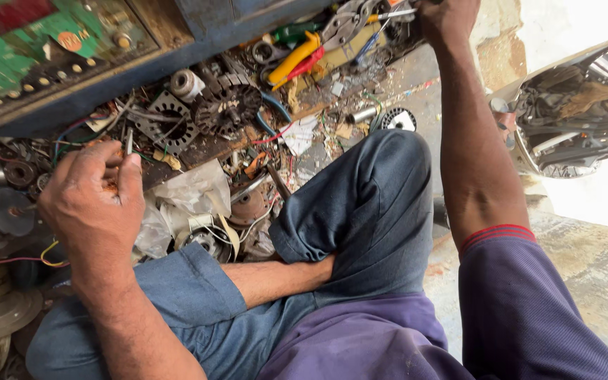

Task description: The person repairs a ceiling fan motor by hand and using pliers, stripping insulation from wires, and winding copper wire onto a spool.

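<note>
Pinched between thumb and fingers, a small coppery-orange bit sits in the left hand, held above a cluttered workbench; beside the fingers a thin metal rod stands up. The bit looks light, stiff and easily dropped, best held by its edges. The right hand reaches far forward among tools at the top edge; whether it grips anything cannot be told. Near it lie yellow-and-red-handled pliers. Round slotted steel motor laminations, loose coloured wires, crumpled plastic and dusty scrap cover the bench. Blue trousers fill the foreground.
</note>
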